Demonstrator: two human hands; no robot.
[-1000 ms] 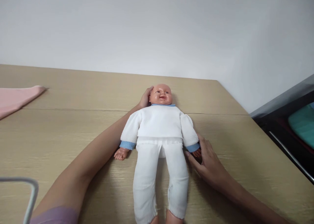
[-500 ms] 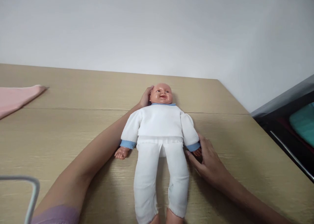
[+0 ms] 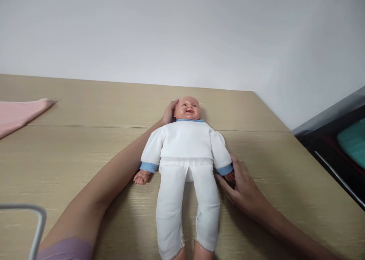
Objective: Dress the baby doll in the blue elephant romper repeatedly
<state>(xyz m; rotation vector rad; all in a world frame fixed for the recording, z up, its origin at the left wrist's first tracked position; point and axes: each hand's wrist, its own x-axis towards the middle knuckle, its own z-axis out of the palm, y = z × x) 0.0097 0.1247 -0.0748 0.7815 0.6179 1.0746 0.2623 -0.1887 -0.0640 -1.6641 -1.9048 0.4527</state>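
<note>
A baby doll lies face up, its head toward the wall, in a white fleece top with blue cuffs and collar and white trousers. My left hand reaches along the doll's side and cups its head; most of the fingers are hidden behind it. At the doll's other side, my right hand is curved around the doll's cuff and hand, thumb on the trouser side and fingers along the outside of the sleeve. The doll's feet are cut off by the bottom of the view.
The doll rests on a light wooden table with a seam running across it. A pink cloth lies at the far left. A grey bent tube shows at the lower left. Beyond the right edge is a dark object with teal fabric.
</note>
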